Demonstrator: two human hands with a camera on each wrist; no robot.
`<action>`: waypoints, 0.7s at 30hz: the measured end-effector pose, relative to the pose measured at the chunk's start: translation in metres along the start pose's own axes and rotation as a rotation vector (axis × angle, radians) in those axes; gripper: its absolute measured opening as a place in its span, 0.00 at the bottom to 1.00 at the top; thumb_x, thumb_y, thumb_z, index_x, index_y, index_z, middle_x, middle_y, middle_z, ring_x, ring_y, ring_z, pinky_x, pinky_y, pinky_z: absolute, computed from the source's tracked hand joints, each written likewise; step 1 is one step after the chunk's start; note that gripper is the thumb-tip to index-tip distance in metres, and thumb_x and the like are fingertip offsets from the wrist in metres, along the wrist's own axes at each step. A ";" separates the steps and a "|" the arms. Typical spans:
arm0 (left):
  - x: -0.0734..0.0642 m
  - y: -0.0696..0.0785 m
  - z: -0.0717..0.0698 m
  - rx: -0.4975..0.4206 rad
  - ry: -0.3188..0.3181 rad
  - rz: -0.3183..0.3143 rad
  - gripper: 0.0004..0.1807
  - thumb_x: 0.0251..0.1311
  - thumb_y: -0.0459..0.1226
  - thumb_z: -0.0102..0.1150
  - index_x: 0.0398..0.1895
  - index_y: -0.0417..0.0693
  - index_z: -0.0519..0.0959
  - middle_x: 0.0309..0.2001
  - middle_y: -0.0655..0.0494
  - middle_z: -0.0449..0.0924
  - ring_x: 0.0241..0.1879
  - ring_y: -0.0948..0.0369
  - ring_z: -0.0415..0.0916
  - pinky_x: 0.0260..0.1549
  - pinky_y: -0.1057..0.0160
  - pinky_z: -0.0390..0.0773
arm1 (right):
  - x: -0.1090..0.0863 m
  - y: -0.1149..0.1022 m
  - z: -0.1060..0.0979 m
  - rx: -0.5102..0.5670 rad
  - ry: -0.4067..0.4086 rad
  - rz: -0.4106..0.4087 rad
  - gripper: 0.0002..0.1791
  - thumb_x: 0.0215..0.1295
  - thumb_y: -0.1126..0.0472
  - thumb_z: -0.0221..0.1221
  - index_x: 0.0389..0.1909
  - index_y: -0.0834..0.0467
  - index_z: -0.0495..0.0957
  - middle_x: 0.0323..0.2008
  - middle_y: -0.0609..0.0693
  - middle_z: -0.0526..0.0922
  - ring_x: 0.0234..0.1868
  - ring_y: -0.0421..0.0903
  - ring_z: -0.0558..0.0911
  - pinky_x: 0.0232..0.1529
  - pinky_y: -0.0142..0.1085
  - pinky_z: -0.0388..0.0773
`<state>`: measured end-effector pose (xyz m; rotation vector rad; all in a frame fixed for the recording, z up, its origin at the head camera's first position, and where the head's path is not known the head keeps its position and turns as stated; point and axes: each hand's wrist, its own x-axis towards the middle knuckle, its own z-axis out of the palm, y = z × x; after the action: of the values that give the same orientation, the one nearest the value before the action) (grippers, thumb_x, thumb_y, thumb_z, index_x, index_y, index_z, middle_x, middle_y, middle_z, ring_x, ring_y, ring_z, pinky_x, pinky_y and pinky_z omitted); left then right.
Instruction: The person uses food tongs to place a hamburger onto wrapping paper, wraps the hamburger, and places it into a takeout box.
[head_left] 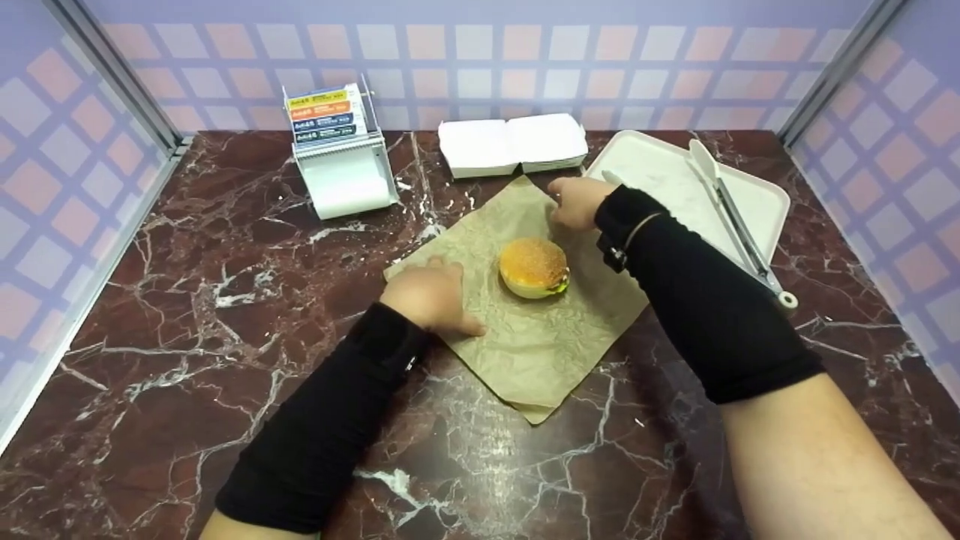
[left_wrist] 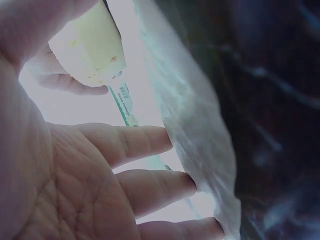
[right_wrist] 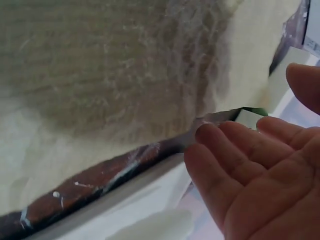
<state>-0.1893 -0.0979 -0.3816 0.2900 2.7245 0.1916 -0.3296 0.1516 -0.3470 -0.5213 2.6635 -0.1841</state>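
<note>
A burger sits on brown paper, with a hand on each side.
The burger is near the paper's middle, on the bench. The left hand touches the left edge, fingers spread. The right hand is by the far right edge, fingers loose, pinching nothing. Behind is a white box. The step looks like getting hold of the paper; next seems to need a soft pinch, keeping the burger still.
</note>
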 end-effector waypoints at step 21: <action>0.000 0.001 -0.001 -0.007 -0.020 -0.017 0.62 0.48 0.69 0.72 0.79 0.42 0.62 0.82 0.36 0.55 0.71 0.32 0.68 0.64 0.34 0.77 | 0.021 0.012 0.016 0.164 0.133 0.004 0.36 0.68 0.62 0.55 0.76 0.72 0.60 0.70 0.71 0.73 0.72 0.64 0.73 0.77 0.54 0.68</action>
<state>-0.1890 -0.0966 -0.3805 0.2656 2.7051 0.1918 -0.3449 0.1532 -0.3715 -0.4662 2.7460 -0.4464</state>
